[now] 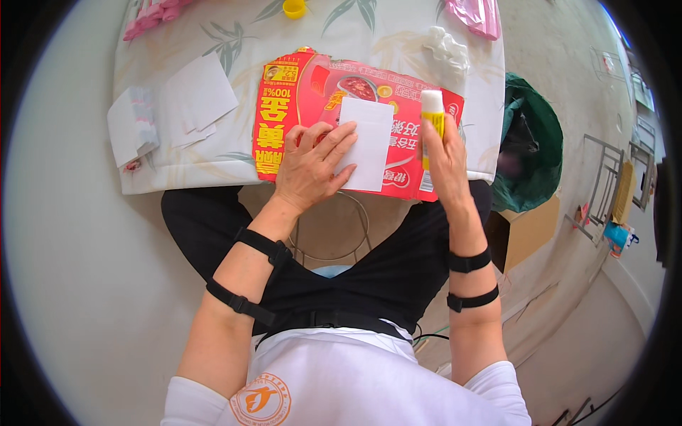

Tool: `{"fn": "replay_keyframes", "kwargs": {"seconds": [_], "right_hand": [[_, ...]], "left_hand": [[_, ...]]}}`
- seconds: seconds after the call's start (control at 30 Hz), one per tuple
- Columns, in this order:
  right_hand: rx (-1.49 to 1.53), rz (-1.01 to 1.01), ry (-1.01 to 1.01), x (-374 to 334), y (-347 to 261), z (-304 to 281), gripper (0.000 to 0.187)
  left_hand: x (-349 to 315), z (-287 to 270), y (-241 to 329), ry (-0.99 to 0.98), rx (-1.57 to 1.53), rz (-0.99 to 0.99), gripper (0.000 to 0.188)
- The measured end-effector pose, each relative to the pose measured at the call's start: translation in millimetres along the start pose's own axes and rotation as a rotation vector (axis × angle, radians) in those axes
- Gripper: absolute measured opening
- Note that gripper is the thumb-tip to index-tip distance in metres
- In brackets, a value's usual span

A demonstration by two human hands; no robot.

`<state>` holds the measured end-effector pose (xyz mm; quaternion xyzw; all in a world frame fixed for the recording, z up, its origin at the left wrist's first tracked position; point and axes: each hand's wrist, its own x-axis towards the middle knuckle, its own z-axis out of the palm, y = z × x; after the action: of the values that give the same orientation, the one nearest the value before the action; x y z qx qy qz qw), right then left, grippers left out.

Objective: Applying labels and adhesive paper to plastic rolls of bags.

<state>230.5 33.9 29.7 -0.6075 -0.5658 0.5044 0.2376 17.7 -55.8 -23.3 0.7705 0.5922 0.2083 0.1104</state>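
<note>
On a flattened red and yellow printed cardboard sheet [323,82] lies a small white rectangle of paper [371,145], perhaps an envelope. My left hand [316,160] rests on its left edge with the fingers spread, pressing it against the cardboard. In my right hand [447,160] is a yellow glue stick [432,117], held upright with its white end pointing away from me. The glue stick is just right of the paper and apart from it. My fingers hide part of its lower body.
Left on the patterned tablecloth [249,39] are loose white papers [202,92] and a stack of folded white papers [135,128]. A yellow cap [293,8], pink bundles [153,15] and crumpled white plastic [447,53] lie farther back. A green bag [536,142] stands right of the table.
</note>
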Motion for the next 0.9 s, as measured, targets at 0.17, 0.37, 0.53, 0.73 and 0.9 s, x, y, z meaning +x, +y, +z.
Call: {"fn": "replay_keyframes", "kwargs": {"seconds": [0.17,0.37,0.53,0.73,0.9], "right_hand": [[0.487,-0.115,0.097,-27,0,18,0.029],[0.481,-0.302,0.156,-1,-2,40,0.044],[0.185,-0.362,0.234,-1,22,51,0.04],[0.212,-0.42,0.224,-3,17,55,0.041],[0.084,-0.501,0.28,-4,23,58,0.037]], "left_hand": [[-2,-1,-1,0.002,-0.008,0.016,0.047],[-1,-1,-1,0.007,-0.013,-0.003,0.046],[0,-1,0,0.013,-0.019,-0.003,0.046],[-1,0,0,0.019,-0.018,-0.004,0.048],[0,1,0,0.026,-0.028,0.006,0.048]]}}
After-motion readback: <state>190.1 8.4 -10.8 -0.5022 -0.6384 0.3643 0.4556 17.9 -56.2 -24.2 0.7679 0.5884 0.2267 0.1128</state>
